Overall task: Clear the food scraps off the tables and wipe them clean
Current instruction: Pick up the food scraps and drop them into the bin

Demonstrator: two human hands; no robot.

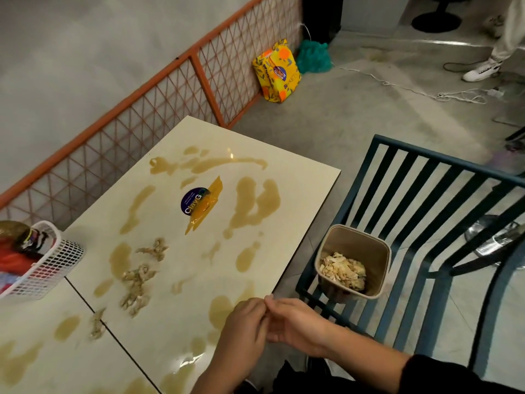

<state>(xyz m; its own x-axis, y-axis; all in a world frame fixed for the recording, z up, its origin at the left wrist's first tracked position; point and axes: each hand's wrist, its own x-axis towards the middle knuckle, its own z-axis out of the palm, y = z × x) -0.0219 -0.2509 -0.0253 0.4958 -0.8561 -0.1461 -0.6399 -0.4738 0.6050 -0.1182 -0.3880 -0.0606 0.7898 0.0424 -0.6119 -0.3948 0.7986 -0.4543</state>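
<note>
Hands: left hand (244,328) and right hand (295,322) touch at the near table (199,265) edge; I cannot tell if they pinch anything.
Scraps: pale scraps (136,280) lie left of the hands, among brown puddles (255,206).
Risk: the cup (341,240) stands on a slatted chair (443,159); a nudge may tip it.

- Over the near edge of the table (306,180): left hand (244,328) and right hand (295,322), fingertips touching.
- Left of the hands, on the table: food scraps (136,280).
- Far left, well apart: basket (51,260) on the tabletop.
- Beyond the hands, mid-table: sticker (193,201).
- Right of and beyond the hands, on the chair (454,163): container (329,245), more scraps (342,270) inside.
</note>
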